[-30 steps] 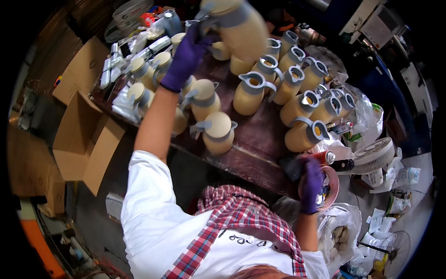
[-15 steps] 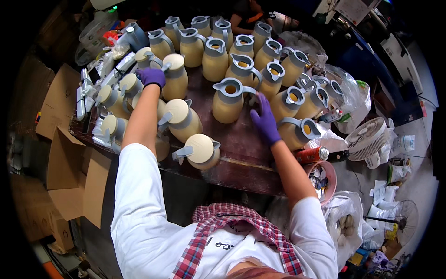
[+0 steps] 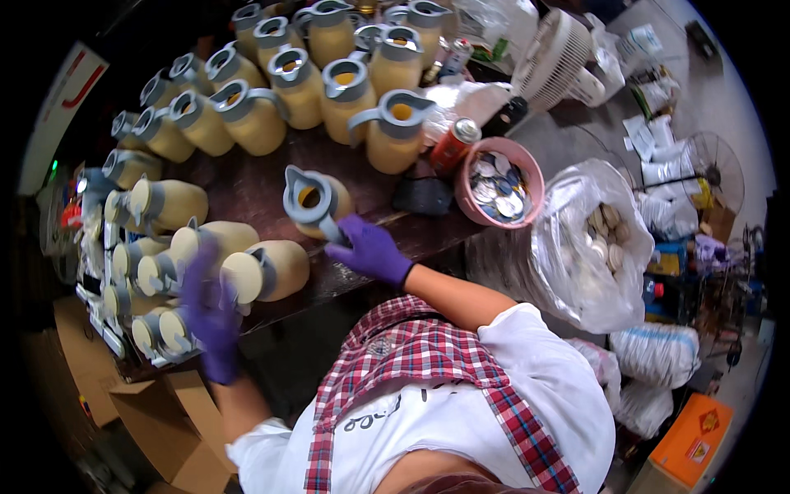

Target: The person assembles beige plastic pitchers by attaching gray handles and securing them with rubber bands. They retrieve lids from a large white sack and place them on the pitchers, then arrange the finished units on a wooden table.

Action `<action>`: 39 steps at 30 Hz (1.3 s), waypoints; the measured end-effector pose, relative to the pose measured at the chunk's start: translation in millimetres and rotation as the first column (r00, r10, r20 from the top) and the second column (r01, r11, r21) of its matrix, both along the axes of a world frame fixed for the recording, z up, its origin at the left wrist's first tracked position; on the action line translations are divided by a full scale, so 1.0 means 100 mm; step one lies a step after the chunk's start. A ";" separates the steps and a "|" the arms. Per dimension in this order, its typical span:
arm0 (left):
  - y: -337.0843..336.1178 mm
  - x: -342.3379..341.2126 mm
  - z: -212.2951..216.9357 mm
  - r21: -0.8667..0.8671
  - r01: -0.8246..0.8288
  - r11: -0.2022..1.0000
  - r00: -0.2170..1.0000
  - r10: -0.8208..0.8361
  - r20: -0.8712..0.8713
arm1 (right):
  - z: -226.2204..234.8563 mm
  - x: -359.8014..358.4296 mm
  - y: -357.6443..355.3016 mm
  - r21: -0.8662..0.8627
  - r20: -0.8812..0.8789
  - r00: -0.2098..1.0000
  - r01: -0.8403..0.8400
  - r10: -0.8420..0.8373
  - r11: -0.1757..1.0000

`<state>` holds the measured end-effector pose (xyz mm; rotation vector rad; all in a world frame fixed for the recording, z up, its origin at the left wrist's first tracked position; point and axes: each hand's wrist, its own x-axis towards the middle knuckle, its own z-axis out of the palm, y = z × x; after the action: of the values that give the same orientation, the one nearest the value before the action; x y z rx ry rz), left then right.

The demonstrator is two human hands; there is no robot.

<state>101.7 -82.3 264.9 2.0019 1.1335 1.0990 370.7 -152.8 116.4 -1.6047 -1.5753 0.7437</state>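
Observation:
My right hand (image 3: 370, 253), in a purple glove, has its fingers closed at the grey handle of a lidless cream jug (image 3: 336, 194). The jug leans a little, with its grey collar and spout toward me and an amber-looking inside showing. My left hand (image 3: 211, 309), gloved in purple too, is smeared by motion in front of the lidded jugs. Just beside it lies a cream jug with a round lid (image 3: 284, 270); another lidded jug (image 3: 234, 235) is behind. Whether the left hand touches any of them is hidden by the blur.
Lidless jugs (image 3: 255, 123) crowd the far side of the dark table (image 3: 370, 239). A red spray can (image 3: 454, 148) and a pink bucket of round discs (image 3: 536, 177) stand right, near a fan (image 3: 553, 62) and a plastic sack (image 3: 568, 263). Cardboard boxes (image 3: 177, 428) stand lower left.
The view has swung to the right. My left hand has come off the lidded jugs at the far left and moved nearer to me. My right hand has closed on the lidless jug's handle.

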 end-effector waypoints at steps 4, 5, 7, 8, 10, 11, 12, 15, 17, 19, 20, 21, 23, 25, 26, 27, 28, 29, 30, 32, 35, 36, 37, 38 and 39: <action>-0.78 1.19 -0.61 -0.004 0.247 0.969 0.861 -0.222 -0.458 | 0.17 0.72 -0.73 -0.105 -0.263 0.965 -0.051 0.022 0.993; -0.81 1.32 -0.82 0.051 0.221 0.974 0.876 -0.175 -0.449 | 0.26 1.08 -0.83 -0.044 -0.318 0.946 0.043 -0.054 0.998; -0.79 1.42 -1.09 0.147 0.225 0.963 0.888 -0.141 -0.437 | 0.12 1.87 -1.01 -0.109 -0.207 0.916 0.328 -0.344 0.938; -0.69 1.40 -1.23 0.183 0.262 0.947 0.888 -0.163 -0.430 | -0.04 2.26 -1.08 0.086 -0.145 0.857 0.509 -0.494 0.857; -0.63 1.52 -1.23 0.209 0.284 0.936 0.895 -0.181 -0.407 | -0.37 3.06 -1.06 0.318 0.195 0.822 0.464 -0.536 0.827; -0.70 1.58 -1.15 0.219 0.210 0.953 0.900 -0.101 -0.424 | -0.44 3.22 -0.96 0.280 0.346 0.799 0.413 -0.492 0.867; -0.78 1.64 -1.09 0.232 0.135 0.963 0.900 -0.021 -0.436 | -0.49 3.37 -0.87 0.235 0.491 0.754 0.367 -0.436 0.900; -1.11 1.78 -0.83 0.324 0.131 0.937 0.911 0.015 -0.411 | -0.62 3.58 -0.74 0.083 0.784 0.552 0.359 -0.283 0.929; -1.28 1.83 -0.75 0.134 0.275 0.952 0.912 -0.215 -0.349 | -0.68 3.69 -0.71 -0.089 0.862 0.488 0.418 -0.141 0.904; -1.48 1.91 -0.80 0.085 0.396 0.914 0.878 -0.349 -0.328 | -0.55 3.75 -0.75 -0.039 0.819 0.541 0.385 -0.191 0.922; -1.53 1.91 -0.88 0.096 0.427 0.899 0.861 -0.372 -0.346 | -0.44 3.79 -0.79 -0.011 0.800 0.560 0.373 -0.215 0.928; -1.56 1.95 -0.88 0.071 0.447 0.892 0.860 -0.407 -0.309 | -0.31 3.83 -0.83 0.000 0.775 0.584 0.380 -0.240 0.925; -1.57 2.04 -0.87 -0.027 0.486 0.873 0.847 -0.479 -0.230 | -0.18 3.92 -0.96 0.010 0.630 0.712 0.391 -0.309 0.920; -1.58 2.11 -0.84 -0.164 0.513 0.843 0.836 -0.533 -0.128 | -0.05 4.00 -1.04 0.147 0.365 0.818 0.422 -0.445 0.895; -1.55 2.17 -0.84 -0.300 0.533 0.791 0.833 -0.552 0.025 | -0.12 4.08 -1.04 0.191 -0.021 0.886 0.458 -0.463 0.868; -1.56 2.18 -0.85 -0.428 0.526 0.735 0.846 -0.505 0.172 | 0.11 3.84 -0.95 0.082 -0.261 0.878 0.435 -0.402 0.897; -1.58 2.18 -0.87 -0.539 0.534 0.652 0.845 -0.427 0.321 | 0.44 3.46 -0.97 -0.040 -0.479 0.805 0.379 -0.351 0.924; -1.57 2.26 -0.84 -0.594 0.618 0.515 0.785 -0.361 0.504 | 0.60 3.16 -1.02 -0.111 -0.581 0.755 0.297 -0.304 0.948; -1.52 2.36 -0.78 -0.603 0.708 0.368 0.701 -0.261 0.663 | 0.66 2.90 -1.09 -0.179 -0.676 0.684 0.210 -0.275 0.961; -1.42 2.39 -0.75 -0.547 0.834 0.074 0.548 0.014 0.836 | 0.72 2.31 -1.15 -0.289 -0.835 0.476 0.047 -0.276 0.956; -1.29 2.22 -0.79 -0.406 0.914 0.001 0.401 0.162 0.902 | 0.45 1.87 -1.11 -0.185 -0.866 0.492 -0.142 -0.093 0.972; -1.28 2.06 -0.82 -0.447 0.895 0.006 0.441 0.147 0.885 | 0.44 1.70 -1.09 -0.225 -0.833 0.537 -0.115 -0.130 0.967; -1.31 1.90 -0.90 -0.476 0.879 0.042 0.464 0.160 0.871 | 0.41 1.53 -1.08 -0.262 -0.797 0.582 -0.087 -0.164 0.961; -1.35 1.75 -1.01 -0.504 0.860 0.075 0.487 0.174 0.856 | 0.34 1.39 -1.04 -0.254 -0.788 0.599 -0.108 -0.141 0.961; -1.40 1.64 -1.09 -0.576 0.810 0.114 0.558 0.159 0.815 | 0.25 1.28 -1.01 -0.249 -0.776 0.619 -0.122 -0.122 0.961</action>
<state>265.9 -222.1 155.5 0.5002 0.4418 0.4546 498.3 -253.7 141.8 -1.1617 -0.8222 1.4848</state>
